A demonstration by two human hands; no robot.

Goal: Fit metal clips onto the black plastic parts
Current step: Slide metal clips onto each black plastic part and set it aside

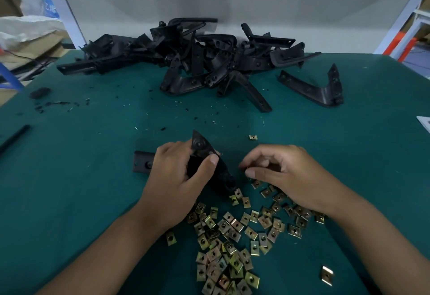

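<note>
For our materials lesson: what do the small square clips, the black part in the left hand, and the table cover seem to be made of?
Clips: likely plated metal, with a yellowish, shiny glint. Black part: apparently moulded plastic, matte with a dull sheen. Table cover: probably a rubbery or vinyl mat, flat teal, no gloss.

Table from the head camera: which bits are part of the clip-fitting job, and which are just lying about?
Job:
black part gripped by left hand
right hand, fingers curled over the clips
metal clips
pile of black parts

Lying about:
black offcut
black rod
white sack
</note>
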